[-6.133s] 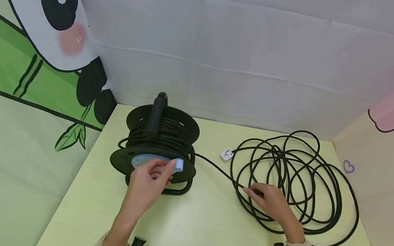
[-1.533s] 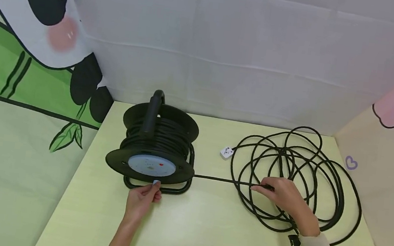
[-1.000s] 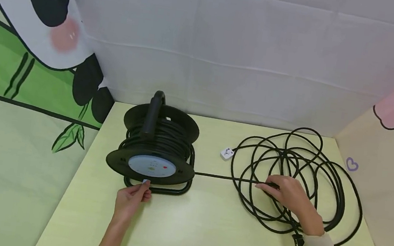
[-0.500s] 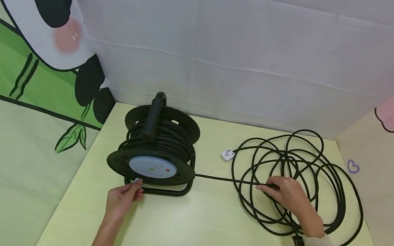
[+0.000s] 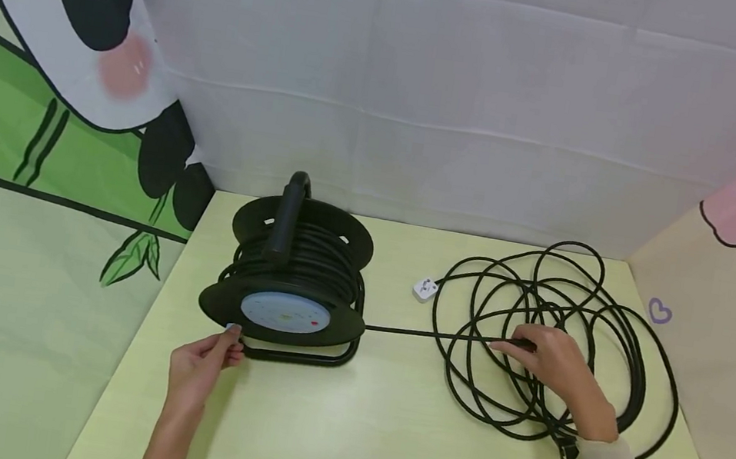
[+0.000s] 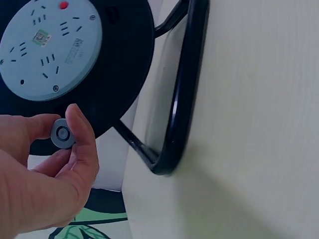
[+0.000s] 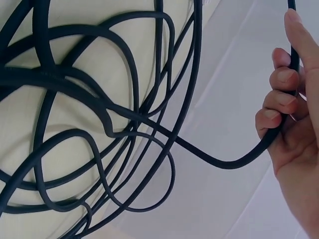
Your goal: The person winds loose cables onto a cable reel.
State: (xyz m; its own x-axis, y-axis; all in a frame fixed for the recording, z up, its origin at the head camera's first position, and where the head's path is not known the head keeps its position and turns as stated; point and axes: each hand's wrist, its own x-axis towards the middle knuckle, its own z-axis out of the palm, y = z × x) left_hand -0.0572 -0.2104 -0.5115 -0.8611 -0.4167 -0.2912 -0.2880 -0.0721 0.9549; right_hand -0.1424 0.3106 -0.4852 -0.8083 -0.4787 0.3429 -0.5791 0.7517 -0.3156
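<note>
A black cable reel (image 5: 297, 259) stands on its tube frame (image 6: 182, 99) at the table's left. On its front flange is a pale blue socket disc (image 6: 50, 50) with a red button. My left hand (image 5: 191, 373) pinches the blue-grey crank knob (image 6: 62, 133) between thumb and fingers, at the flange's lower left edge. Over the loose coils, my right hand (image 5: 556, 363) holds the black cable (image 5: 424, 335), fingers curled round it in the right wrist view. From the reel's right side the cable runs straight to that hand. Wound cable fills much of the drum.
Loose loops of cable (image 5: 638, 374) spread over the table's right side. A white plug (image 5: 425, 290) lies at their left edge. Behind the table (image 5: 340, 443) hangs a pale cloth backdrop (image 5: 494, 122), with printed side panels left and right.
Since the oldest frame, the knob has gone from the flange's upper right to its lower left with my left hand; the flange has turned. My right hand has shifted right, and the cable has straightened.
</note>
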